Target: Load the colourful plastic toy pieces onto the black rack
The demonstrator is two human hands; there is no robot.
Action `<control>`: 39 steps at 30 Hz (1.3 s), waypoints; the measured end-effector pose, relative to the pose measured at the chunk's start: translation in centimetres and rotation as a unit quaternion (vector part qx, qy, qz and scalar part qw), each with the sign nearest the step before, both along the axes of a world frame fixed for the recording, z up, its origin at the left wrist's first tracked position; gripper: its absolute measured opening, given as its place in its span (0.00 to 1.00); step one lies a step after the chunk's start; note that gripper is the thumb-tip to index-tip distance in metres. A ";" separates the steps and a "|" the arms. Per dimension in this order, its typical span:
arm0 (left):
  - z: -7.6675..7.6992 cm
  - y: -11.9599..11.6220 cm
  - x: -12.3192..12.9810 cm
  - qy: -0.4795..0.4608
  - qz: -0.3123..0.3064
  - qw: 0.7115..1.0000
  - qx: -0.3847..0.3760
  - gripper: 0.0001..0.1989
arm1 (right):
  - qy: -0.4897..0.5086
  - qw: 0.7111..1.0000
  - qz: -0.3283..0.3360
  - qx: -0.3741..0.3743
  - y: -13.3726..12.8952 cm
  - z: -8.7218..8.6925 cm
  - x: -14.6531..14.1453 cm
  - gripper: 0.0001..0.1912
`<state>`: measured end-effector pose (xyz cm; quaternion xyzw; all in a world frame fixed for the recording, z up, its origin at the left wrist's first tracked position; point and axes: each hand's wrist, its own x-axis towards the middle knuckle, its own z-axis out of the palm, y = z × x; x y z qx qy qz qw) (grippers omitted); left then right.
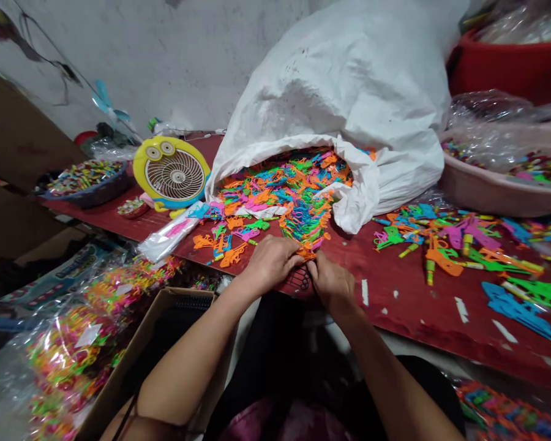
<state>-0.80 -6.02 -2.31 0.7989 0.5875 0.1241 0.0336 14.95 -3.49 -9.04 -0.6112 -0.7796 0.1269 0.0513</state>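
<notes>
My left hand (275, 260) and my right hand (333, 278) meet at the table's front edge, fingers closed in pinches. Between their fingertips is a small orange plastic piece (307, 253). Just below it, a black lattice-like plastic part (298, 277) shows between my hands; its full shape is hidden. Directly beyond my fingers runs a dense row of green, blue and orange plastic pieces (305, 220). It leads back to a heap of similar pieces (280, 177) spilling from the mouth of a big white sack (349, 92).
A yellow cartoon-faced fan (177, 174) and a clear plastic bag (172, 236) sit left of the sack. Plastic toy guns (445, 254) lie on the red table (395, 306) at right, near a pink basin (500, 184). A cardboard box (165, 294) with black parts stands below left.
</notes>
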 end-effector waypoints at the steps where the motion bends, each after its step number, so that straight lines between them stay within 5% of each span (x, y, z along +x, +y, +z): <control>1: 0.3 0.0 0.2 0.009 0.003 1.000 -0.002 0.12 | 0.001 1.000 0.000 0.002 0.0 0.0 0.0 0.20; 18: 3.3 0.5 1.8 0.080 0.040 0.994 -0.056 0.10 | 0.024 0.999 0.018 0.037 -0.2 -0.3 0.2 0.18; 27: 3.0 -0.3 2.1 0.081 0.019 0.996 0.043 0.07 | 0.059 0.997 0.011 0.051 -0.5 0.2 0.8 0.17; 39: 2.1 -0.9 2.0 0.088 0.009 0.994 0.063 0.06 | 0.148 0.986 0.001 0.079 -0.9 -1.1 0.9 0.15</control>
